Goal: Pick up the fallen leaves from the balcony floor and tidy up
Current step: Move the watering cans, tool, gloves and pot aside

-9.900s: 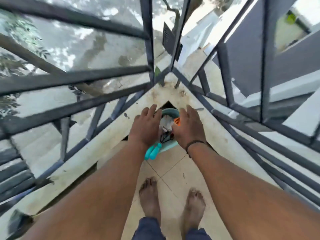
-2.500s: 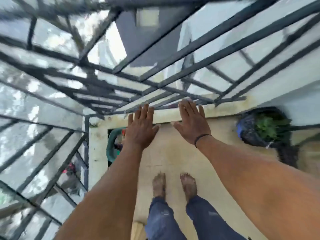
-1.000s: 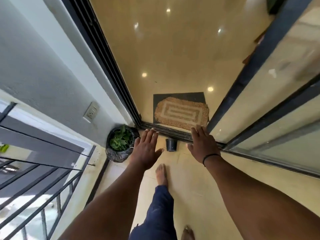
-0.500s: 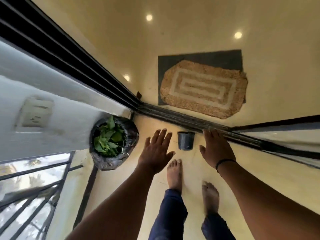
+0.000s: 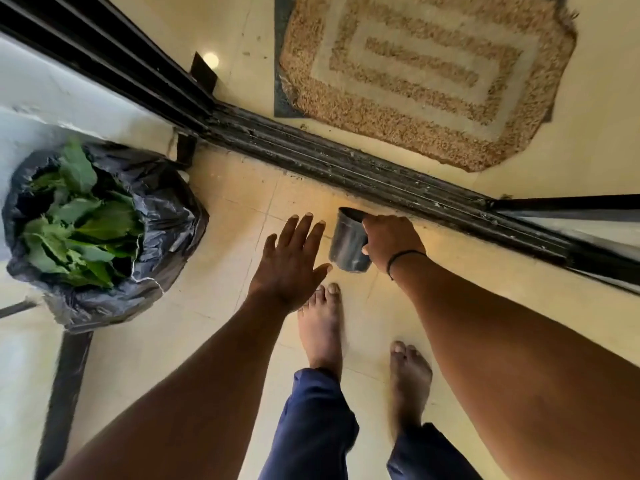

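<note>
A small dark plastic pot [image 5: 346, 242] stands on the cream balcony floor [image 5: 214, 296] beside the sliding-door track. My right hand [image 5: 391, 242] grips the pot by its right side, fingers curled over the rim. My left hand [image 5: 292, 261] hovers flat just left of the pot, fingers straight, holding nothing. At the left, a black plastic bag [image 5: 162, 237] sits open against the wall, filled with green leaves [image 5: 79, 223]. No loose leaves show on the floor.
The black door track [image 5: 363, 168] runs diagonally across the floor, with a woven doormat [image 5: 426, 74] beyond it indoors. A white wall [image 5: 52, 102] stands behind the bag. My bare feet [image 5: 322, 327] stand just below the pot. A dark railing post [image 5: 65, 396] rises at lower left.
I have leaned down closer to the floor. My right hand has dropped onto the small pot and taken hold of it; the left hand stays open beside it.
</note>
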